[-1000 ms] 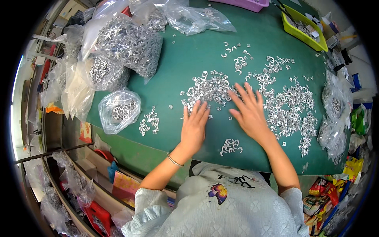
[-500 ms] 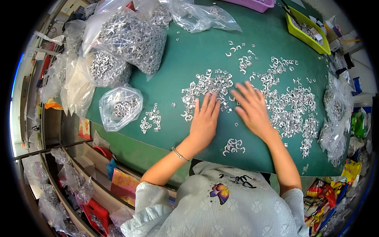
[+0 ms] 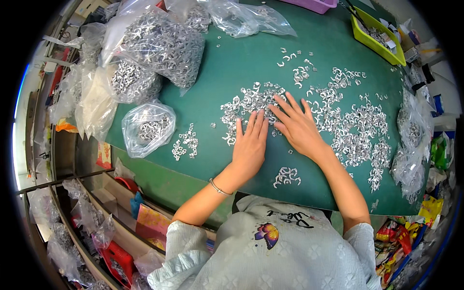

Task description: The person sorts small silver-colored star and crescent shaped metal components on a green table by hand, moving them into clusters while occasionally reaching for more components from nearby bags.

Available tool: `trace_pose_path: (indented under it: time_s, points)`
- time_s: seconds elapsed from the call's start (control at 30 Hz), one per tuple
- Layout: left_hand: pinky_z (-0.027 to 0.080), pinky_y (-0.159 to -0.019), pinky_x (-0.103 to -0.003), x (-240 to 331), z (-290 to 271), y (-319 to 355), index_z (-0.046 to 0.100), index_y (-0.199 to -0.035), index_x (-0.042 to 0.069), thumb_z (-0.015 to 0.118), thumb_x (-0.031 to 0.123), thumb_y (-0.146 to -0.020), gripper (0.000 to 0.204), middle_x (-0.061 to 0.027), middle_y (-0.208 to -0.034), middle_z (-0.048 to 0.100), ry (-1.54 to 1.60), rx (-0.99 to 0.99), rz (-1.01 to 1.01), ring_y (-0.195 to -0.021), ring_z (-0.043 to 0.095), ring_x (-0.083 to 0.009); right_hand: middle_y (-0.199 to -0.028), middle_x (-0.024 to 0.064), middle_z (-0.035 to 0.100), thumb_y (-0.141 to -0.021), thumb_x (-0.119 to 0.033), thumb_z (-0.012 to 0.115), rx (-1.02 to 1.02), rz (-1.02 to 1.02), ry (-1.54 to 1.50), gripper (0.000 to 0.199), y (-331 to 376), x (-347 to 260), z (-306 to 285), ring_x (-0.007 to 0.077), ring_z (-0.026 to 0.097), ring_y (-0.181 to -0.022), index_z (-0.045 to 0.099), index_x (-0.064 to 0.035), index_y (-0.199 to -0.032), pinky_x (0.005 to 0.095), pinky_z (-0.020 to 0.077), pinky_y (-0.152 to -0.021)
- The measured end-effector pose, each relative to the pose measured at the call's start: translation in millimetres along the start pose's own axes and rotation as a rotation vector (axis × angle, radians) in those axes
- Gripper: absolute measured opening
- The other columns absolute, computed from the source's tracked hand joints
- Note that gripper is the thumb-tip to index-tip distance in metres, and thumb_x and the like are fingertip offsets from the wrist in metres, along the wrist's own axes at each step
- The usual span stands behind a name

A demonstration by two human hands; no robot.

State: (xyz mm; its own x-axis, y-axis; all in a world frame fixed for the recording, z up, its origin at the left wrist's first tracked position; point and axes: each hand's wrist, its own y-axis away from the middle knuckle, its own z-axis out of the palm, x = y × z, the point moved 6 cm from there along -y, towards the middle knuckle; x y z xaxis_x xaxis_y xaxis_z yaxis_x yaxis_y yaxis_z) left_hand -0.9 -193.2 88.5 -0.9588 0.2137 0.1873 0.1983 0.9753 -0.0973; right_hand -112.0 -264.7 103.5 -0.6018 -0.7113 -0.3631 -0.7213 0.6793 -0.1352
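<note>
A pile of small silvery metal parts (image 3: 253, 96) lies in the middle of the green tabletop (image 3: 212, 72). My left hand (image 3: 249, 147) rests palm down at its near edge, fingers stretched out and touching the parts. Just to the right, my right hand (image 3: 300, 128) is spread with its fingertips on the pile's right edge. Neither hand grips anything. Beyond my right hand spreads a wider scatter of curved metal pieces (image 3: 360, 128). A small cluster of curved pieces (image 3: 286, 177) lies close to me, and little square-looking pieces (image 3: 186, 142) sit at the left.
Large clear bags of metal parts (image 3: 164, 46) crowd the table's far left. An opened plastic bag (image 3: 148, 129) with more pieces stands nearer. A yellow-green basket (image 3: 379, 41) is at the far right, and bagged parts (image 3: 410, 140) line the right edge.
My right hand has shifted left, from the gap beside the pile onto its right edge, nearer my left hand. My left hand has hardly moved.
</note>
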Motion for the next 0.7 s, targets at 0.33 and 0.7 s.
trace_pose_path:
  time_s: [0.33, 0.7]
  points:
    - [0.023, -0.108, -0.062, -23, -15, -1, 0.04, -0.138, -0.003, 0.056, 0.021, -0.093, 0.054, -0.0165, -0.148, 0.036, -0.016, 0.104, -0.158, -0.139, 0.03, -0.0357, -0.147, 0.0081, 0.038, -0.088, -0.022, 0.063, 0.117, 0.162, 0.129, 0.049, 35, 16, -28, 0.0355, 0.027, -0.14, 0.05, -0.0134, -0.135, 0.0585, 0.02, -0.109]
    - [0.026, -0.11, -0.055, 16, -3, 20, 0.049, -0.13, -0.002, 0.058, 0.009, -0.088, 0.044, -0.0148, -0.143, 0.042, 0.247, 0.002, 0.162, -0.137, 0.035, -0.0317, -0.148, 0.0076, 0.037, -0.091, -0.023, 0.059, -0.145, 0.037, 0.145, 0.046, 34, 12, -14, 0.0341, 0.027, -0.14, 0.05, -0.0151, -0.135, 0.0581, 0.0208, -0.112]
